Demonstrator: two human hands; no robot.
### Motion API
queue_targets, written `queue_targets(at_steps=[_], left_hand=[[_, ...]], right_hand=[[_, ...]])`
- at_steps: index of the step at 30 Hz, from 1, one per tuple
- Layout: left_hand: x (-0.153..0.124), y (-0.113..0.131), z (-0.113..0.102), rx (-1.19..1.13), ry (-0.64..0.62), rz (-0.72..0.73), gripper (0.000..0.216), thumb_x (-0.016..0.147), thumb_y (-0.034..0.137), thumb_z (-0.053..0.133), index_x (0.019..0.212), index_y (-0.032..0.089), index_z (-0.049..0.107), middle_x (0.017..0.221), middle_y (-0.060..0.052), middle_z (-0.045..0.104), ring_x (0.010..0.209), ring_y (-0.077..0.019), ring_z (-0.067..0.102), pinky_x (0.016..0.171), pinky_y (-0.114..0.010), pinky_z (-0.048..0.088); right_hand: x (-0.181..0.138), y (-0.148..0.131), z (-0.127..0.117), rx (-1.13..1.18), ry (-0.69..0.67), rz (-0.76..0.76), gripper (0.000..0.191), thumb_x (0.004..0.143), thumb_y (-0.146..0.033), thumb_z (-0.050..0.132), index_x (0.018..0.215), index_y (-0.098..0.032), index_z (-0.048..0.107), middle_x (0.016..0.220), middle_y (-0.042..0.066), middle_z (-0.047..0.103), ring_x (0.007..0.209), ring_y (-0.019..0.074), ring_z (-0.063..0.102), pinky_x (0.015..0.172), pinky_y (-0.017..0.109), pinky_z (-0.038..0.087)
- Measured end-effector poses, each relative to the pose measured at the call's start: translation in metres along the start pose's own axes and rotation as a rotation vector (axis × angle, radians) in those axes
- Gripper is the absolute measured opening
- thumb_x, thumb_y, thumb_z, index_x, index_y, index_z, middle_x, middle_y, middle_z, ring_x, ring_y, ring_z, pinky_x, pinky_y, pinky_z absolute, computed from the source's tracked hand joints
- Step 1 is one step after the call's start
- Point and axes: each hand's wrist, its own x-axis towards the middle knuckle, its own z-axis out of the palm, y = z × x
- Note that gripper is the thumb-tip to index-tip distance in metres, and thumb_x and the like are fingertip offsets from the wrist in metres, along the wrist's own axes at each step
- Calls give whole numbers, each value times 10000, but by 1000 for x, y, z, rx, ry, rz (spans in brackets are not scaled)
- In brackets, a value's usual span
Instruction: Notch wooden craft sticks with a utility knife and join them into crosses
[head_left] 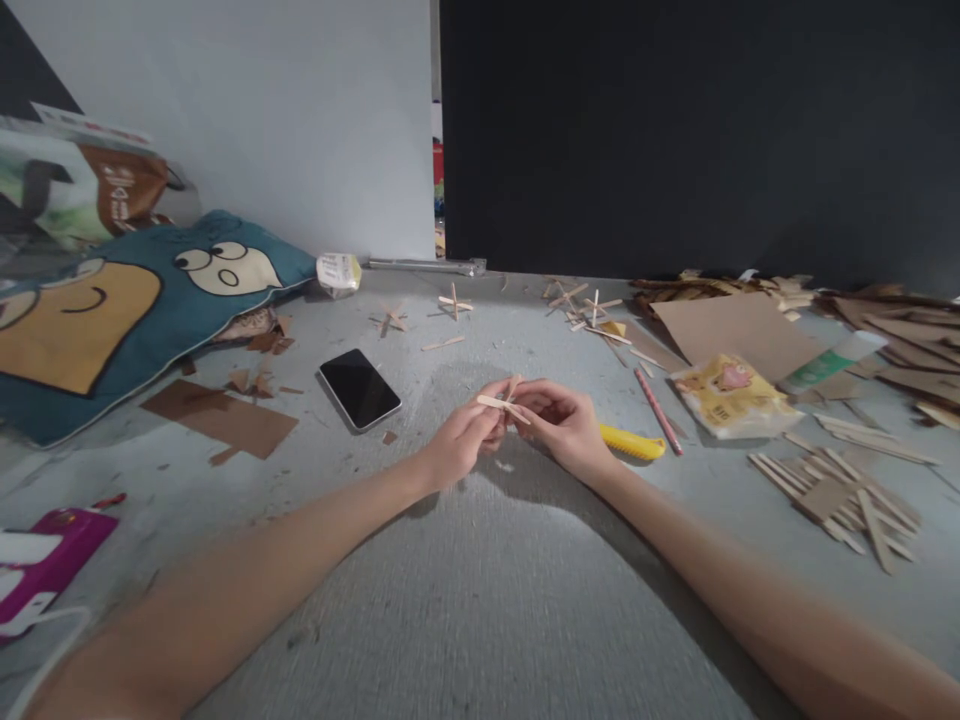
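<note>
Near the middle of the table, my left hand (459,442) and my right hand (568,428) meet around a small piece of crossed wooden craft sticks (493,402). Fingers of both hands pinch it, and some of its sticks are hidden behind them. Just beside my right wrist lies a yellow utility knife (634,443), partly covered by the hand. A red patterned pencil (658,410) rests a little farther right. To the left of my hands is a black-screened phone (360,388). Beyond them stands a similar crossed-stick piece (454,303), with a single stick (442,343) lying flat nearby.
Loose craft sticks (840,505) are heaped at right, near a yellow tissue pack (735,397), a glue stick (836,362) and a cardboard sheet (724,325). More crossed sticks (577,300) sit at the back. Cut cardboard (225,415) and a blue cushion (180,300) occupy the left.
</note>
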Motion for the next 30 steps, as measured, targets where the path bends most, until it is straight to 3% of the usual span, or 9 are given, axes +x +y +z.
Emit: queue_targets(at_steps=[6, 11, 19, 30], left_hand=[[-1, 4, 5, 50, 48, 3, 652, 1020, 579, 425, 1483, 121, 415, 681, 67, 286, 574, -115, 247, 548, -256, 233], [-3, 5, 7, 105, 98, 45, 585, 1028, 585, 418, 1412, 145, 441, 674, 53, 363, 571, -120, 309, 532, -253, 278], [-1, -1, 8, -6, 102, 93, 447, 1018, 578, 461, 1242, 198, 388, 619, 95, 348, 528, -104, 302, 517, -235, 260], [2, 0, 9, -157, 69, 93, 384, 1008, 568, 504, 1119, 217, 396, 611, 110, 350, 472, -80, 272, 476, -216, 241]], right_hand=[[-1, 1, 1, -29, -8, 5, 274, 867, -431, 764, 1017, -204, 728, 657, -6, 640, 561, 121, 548, 527, 261, 426], [-4, 0, 3, -58, -9, -1, 298, 887, -454, 734, 1046, -203, 726, 604, -29, 589, 527, 116, 512, 505, 259, 388], [-3, 0, 5, -56, 22, 73, 393, 831, -524, 762, 1050, -198, 750, 564, -57, 507, 500, 96, 422, 487, 252, 340], [-5, 11, 5, 123, 12, 192, 369, 848, -505, 760, 1089, -226, 768, 592, -54, 469, 534, 100, 357, 513, 255, 281]])
